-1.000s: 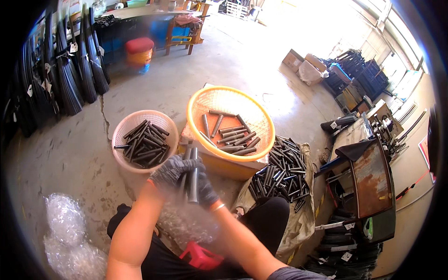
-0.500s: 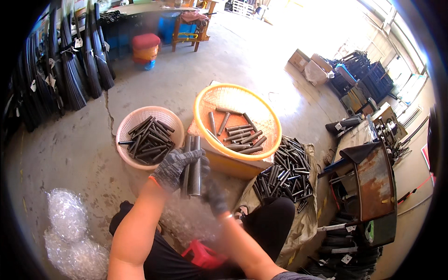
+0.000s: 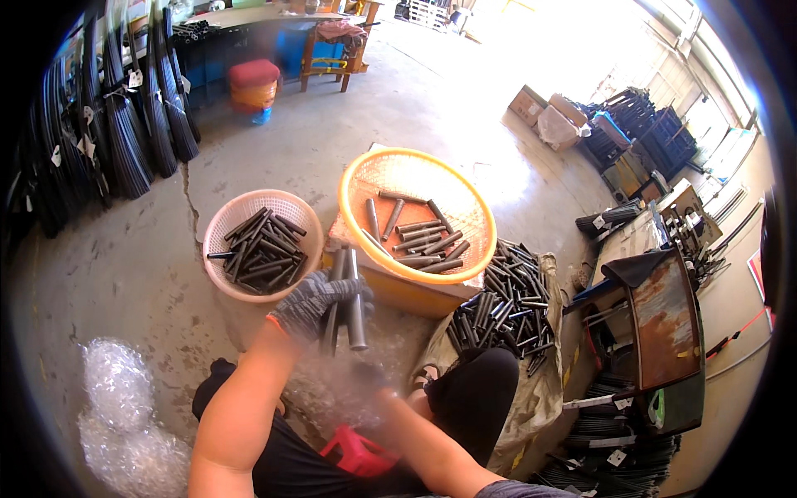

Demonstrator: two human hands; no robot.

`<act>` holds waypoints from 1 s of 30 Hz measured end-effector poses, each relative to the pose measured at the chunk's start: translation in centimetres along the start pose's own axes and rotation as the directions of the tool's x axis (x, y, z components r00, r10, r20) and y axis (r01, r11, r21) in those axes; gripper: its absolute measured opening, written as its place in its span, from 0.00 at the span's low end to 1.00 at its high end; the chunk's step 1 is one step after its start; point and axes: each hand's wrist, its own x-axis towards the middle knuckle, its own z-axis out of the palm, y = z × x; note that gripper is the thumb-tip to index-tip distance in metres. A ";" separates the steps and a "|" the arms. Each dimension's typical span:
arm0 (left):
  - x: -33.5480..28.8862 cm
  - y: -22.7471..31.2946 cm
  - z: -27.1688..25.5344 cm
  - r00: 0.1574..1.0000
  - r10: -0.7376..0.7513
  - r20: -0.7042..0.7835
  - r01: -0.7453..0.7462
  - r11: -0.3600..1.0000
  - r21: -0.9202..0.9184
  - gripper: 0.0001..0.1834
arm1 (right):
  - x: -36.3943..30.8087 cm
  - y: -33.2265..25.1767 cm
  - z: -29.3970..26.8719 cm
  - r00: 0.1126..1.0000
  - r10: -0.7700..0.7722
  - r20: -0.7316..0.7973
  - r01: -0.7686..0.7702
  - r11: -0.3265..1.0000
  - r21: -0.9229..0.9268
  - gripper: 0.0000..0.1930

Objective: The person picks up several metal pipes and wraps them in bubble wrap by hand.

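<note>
My left hand [image 3: 307, 307], in a grey knitted glove, is wrapped round dark metal tubes [image 3: 356, 322], at least two side by side, held upright and slightly fanned. My right hand [image 3: 364, 383], also gloved, is below and to the right of them, apart from the tubes; motion smears its fingers. Ahead, an orange basket [image 3: 491, 249] with several similar tubes stands on a cardboard box [image 3: 397, 289]. Left of it, a pink basket [image 3: 217, 278] is heaped with shorter-looking dark tubes. A large pile of dark tubes [image 3: 502, 309] lies on a sack at the right.
Clear plastic wrap [image 3: 120, 398] lies on the floor at the left, with more between my legs near a red plastic stool [image 3: 359, 452]. Bundled rods [image 3: 124, 133] stand far left. A rusty metal panel [image 3: 664, 328] and machinery line the right. A red-topped stool [image 3: 253, 83] stands farther back.
My right hand has come away from the tubes, moving down toward me. The tubes in my left hand have spread apart and tilted slightly. The whole view has shifted a little.
</note>
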 end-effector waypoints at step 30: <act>-0.7 1.4 -0.7 0.997 0.044 0.056 -0.041 0.998 -0.051 0.14 | -3.5 -6.0 13.1 0.901 0.021 0.434 -0.360 0.594 0.719 0.26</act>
